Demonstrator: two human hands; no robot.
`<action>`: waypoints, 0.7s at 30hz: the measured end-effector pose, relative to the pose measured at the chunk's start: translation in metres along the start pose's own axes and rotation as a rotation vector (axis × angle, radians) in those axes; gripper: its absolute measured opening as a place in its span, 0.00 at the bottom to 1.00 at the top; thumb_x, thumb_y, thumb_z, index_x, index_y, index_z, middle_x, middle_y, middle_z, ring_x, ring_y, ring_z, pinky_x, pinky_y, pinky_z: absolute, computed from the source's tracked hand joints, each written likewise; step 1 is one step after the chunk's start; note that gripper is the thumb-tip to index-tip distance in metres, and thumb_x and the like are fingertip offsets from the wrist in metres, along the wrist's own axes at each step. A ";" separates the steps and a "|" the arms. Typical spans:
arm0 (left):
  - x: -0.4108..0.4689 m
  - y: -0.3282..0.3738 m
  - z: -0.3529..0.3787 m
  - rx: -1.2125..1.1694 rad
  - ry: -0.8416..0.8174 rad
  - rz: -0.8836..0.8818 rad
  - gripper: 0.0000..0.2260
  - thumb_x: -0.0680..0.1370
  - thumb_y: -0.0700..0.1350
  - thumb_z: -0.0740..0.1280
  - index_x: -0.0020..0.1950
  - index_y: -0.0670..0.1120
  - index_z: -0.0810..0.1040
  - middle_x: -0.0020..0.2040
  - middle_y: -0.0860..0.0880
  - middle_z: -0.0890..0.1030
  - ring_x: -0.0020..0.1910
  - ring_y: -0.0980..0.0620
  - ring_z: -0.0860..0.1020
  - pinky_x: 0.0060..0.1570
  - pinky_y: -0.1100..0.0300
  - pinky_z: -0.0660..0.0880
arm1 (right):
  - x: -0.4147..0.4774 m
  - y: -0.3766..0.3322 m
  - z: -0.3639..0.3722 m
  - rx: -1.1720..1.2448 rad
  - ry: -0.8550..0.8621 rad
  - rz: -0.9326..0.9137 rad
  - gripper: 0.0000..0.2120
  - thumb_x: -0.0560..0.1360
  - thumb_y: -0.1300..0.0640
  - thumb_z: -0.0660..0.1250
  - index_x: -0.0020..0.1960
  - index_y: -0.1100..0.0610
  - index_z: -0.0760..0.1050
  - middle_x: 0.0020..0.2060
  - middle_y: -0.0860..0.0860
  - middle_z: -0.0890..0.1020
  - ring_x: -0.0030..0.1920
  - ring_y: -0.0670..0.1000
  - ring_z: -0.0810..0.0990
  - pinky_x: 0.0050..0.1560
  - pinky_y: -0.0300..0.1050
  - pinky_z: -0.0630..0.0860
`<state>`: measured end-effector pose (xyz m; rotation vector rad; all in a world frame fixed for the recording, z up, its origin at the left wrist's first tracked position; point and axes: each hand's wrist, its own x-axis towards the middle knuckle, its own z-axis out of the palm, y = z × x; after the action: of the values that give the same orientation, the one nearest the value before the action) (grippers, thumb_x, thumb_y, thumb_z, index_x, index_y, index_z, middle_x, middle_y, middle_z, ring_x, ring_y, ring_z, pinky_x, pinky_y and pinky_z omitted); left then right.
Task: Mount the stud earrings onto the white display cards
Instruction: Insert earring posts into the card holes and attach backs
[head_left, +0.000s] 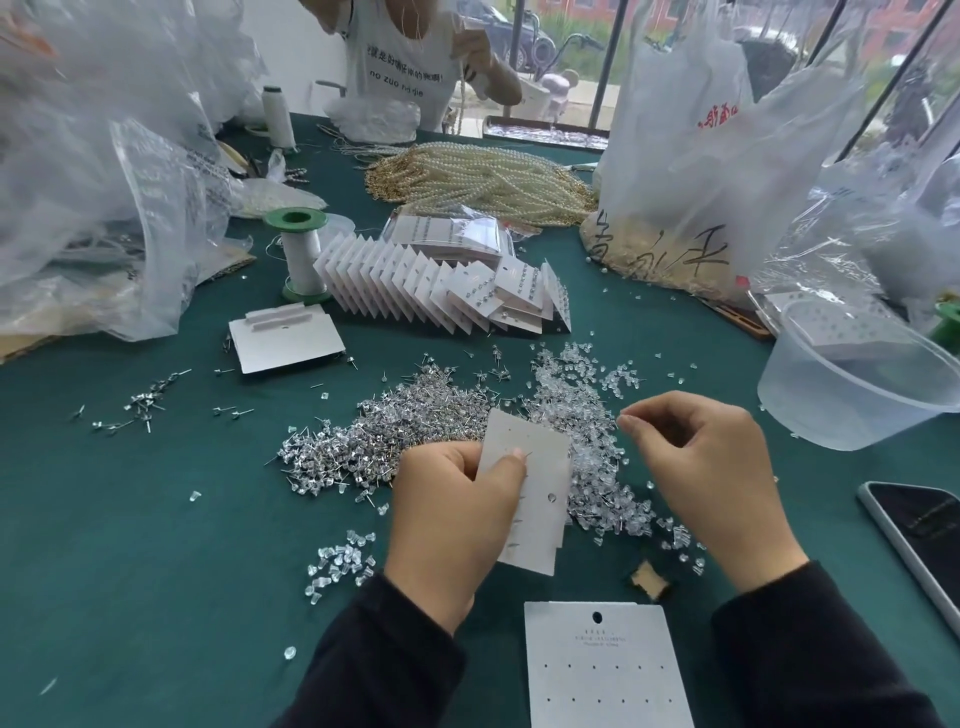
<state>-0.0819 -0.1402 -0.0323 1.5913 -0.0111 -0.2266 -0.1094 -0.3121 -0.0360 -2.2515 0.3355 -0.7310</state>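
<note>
Green cloth covers the desk (156, 519), with a heap of stud earrings (395, 431) at its centre and clear backs (587, 415) piled at the heap's 3 o'clock. Above the heap the left hand (447, 509) grips a white display card (535, 467) by its left edge (a few posts poke through it). At the card's 3 o'clock, apart from it, the right hand (711, 467) has thumb and forefinger pinched together; whether anything lies between them cannot be told. A blank card (602, 675) lies at 6 o'clock, and finished cards (415, 280) stand in a row at 12 o'clock

Head-worn camera, wide-angle, looking forward and down, close over green table (156, 545)
</note>
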 end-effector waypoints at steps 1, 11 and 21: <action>0.000 -0.001 0.000 0.010 0.005 0.007 0.11 0.72 0.39 0.69 0.30 0.37 0.78 0.33 0.40 0.83 0.34 0.41 0.82 0.33 0.44 0.78 | -0.001 -0.002 0.000 0.057 0.010 -0.013 0.09 0.70 0.63 0.72 0.36 0.49 0.79 0.30 0.43 0.81 0.33 0.40 0.78 0.34 0.26 0.71; -0.001 -0.002 0.001 0.097 -0.021 0.118 0.19 0.65 0.49 0.64 0.34 0.31 0.76 0.35 0.30 0.79 0.30 0.48 0.73 0.32 0.40 0.75 | -0.023 -0.028 0.021 0.286 -0.154 -0.330 0.03 0.68 0.69 0.71 0.39 0.63 0.81 0.38 0.51 0.81 0.40 0.47 0.80 0.42 0.42 0.78; 0.000 -0.007 0.001 0.167 -0.005 0.161 0.17 0.65 0.49 0.64 0.33 0.34 0.77 0.35 0.32 0.79 0.29 0.49 0.72 0.30 0.43 0.75 | -0.026 -0.030 0.022 0.262 -0.200 -0.331 0.02 0.68 0.68 0.70 0.40 0.64 0.81 0.38 0.51 0.80 0.40 0.47 0.79 0.42 0.42 0.78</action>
<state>-0.0829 -0.1404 -0.0393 1.7464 -0.1656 -0.1058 -0.1163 -0.2672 -0.0369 -2.1251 -0.2234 -0.6641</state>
